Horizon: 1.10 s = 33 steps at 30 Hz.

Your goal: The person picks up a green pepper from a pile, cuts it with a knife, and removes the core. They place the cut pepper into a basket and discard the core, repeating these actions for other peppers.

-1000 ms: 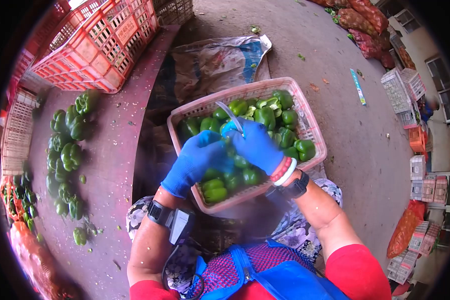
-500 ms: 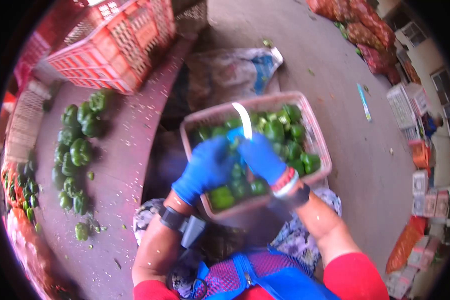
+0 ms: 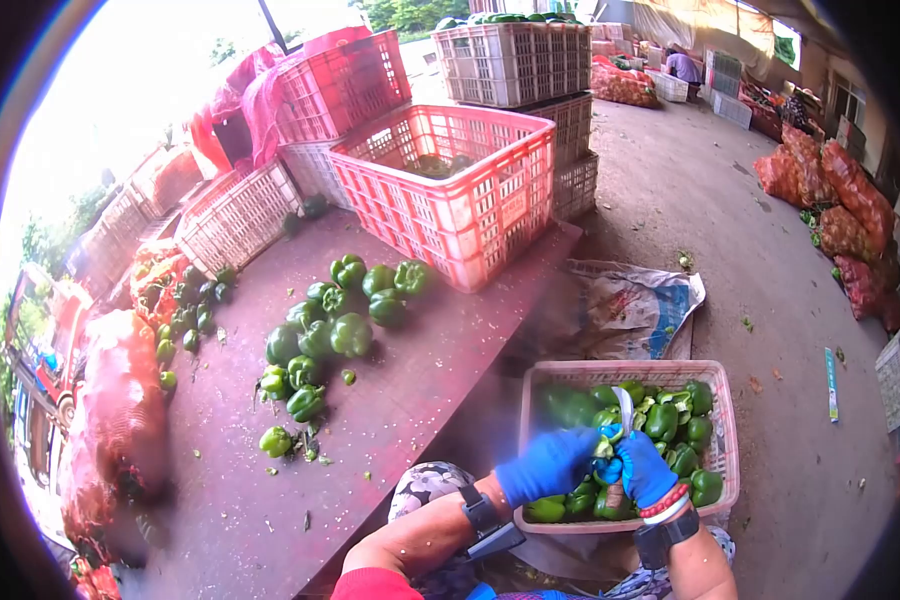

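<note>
Over a pink crate of green peppers, my two blue-gloved hands are close together. My right hand is closed around the handle of a curved knife, its blade pointing up. Against it, my left hand is closed on a light green pepper piece, partly hidden by the fingers. The crate sits at my knees, beside a low reddish table. More green peppers lie in a cluster on that table.
A large red crate stands at the table's far end, with stacked crates behind it. A sack lies beyond the pepper crate. Filled net bags line the left; others sit at right. A person is far back.
The view has tilted up and turned left, so the hands and pepper crate appear lower and further right. Both hands remain together over the crate, the knife still in my right hand.
</note>
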Available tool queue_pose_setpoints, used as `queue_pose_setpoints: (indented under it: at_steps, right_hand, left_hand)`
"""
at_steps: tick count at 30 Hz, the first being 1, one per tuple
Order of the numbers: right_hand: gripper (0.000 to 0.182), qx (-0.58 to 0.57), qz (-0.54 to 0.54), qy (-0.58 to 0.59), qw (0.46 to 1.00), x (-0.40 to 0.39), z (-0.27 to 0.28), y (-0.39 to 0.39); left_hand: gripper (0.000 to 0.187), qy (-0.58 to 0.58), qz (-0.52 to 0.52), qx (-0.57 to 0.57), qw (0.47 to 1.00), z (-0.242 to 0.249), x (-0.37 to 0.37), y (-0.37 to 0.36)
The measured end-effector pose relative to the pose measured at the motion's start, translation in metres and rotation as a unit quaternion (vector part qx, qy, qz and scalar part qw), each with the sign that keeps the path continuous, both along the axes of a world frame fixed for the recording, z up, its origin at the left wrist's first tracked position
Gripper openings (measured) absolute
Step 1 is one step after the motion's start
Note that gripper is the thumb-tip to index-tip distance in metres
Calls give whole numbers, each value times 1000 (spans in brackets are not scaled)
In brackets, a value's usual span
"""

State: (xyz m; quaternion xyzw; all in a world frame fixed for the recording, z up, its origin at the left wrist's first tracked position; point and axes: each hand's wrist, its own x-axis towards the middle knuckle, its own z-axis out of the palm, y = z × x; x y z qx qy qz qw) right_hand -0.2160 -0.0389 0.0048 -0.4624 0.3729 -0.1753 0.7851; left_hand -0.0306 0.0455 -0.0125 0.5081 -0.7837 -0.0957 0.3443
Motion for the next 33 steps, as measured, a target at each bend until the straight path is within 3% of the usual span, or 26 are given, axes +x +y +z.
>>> queue_pose_setpoints:
  at_steps: [1,2,3,4,5,7,9,10,11,13,15,16,17,19,21,23,25,26,28,30,33]
  right_hand:
    - [19,-32,-28,24,999,6,16,7]
    - [17,-63,-56,47,995,10,26,13]
    - [15,-194,-81,60,976,14,19,13]
    - [13,-322,-104,73,938,21,10,13]
    - [12,-445,-126,84,883,26,5,13]
    - [9,-511,-129,122,841,28,7,15]
    - [9,-571,-138,125,799,34,12,24]
    - [10,-571,-142,119,799,36,9,26]
    - [10,-526,-155,108,829,39,7,26]
    - [11,-432,-178,87,880,42,2,25]
    - [14,-277,-185,46,942,41,-2,21]
    - [15,-195,-181,18,964,38,-2,19]
    - [16,-110,-177,-7,978,34,-5,17]
    - [16,-75,-166,-103,978,30,-15,15]
    - [15,-23,-145,-146,978,29,2,14]
    - [16,-136,-182,-14,974,31,7,18]
    - [16,-410,-190,26,892,37,-1,25]
    - [15,-414,-167,43,894,35,2,26]
    - [15,-251,-74,20,965,28,9,17]
    - [15,-140,-23,-3,990,22,20,14]
    - [15,-109,-41,-59,991,19,9,12]
  left_hand:
    - [39,124,-10,138,983,8,-1,1]
    - [43,243,-19,271,931,19,-1,3]
    - [48,356,-26,394,847,26,-2,5]
    - [60,424,-10,418,803,29,-5,3]
    - [59,461,14,409,788,34,-8,1]
    - [57,531,60,387,752,45,-14,-1]
    - [40,421,111,245,866,11,-23,-5]
    - [37,290,97,152,940,9,-21,-5]
    - [32,270,98,123,950,7,-22,-5]
    - [22,229,105,64,966,4,-25,-5]
    - [20,194,208,71,956,-10,-28,-8]
    - [21,360,224,132,896,23,-35,-4]
    - [21,292,217,96,926,34,-35,-3]
    - [23,152,192,25,969,46,-34,-2]
    - [24,159,165,-3,973,50,-31,-4]
    - [26,202,170,-10,964,45,-33,-8]
    - [27,300,148,41,942,24,-31,-8]
    - [28,332,145,54,931,19,-29,-6]
    - [25,279,198,69,937,20,-27,0]
    - [22,212,259,143,931,31,-28,6]
    - [19,162,207,24,965,39,-27,6]
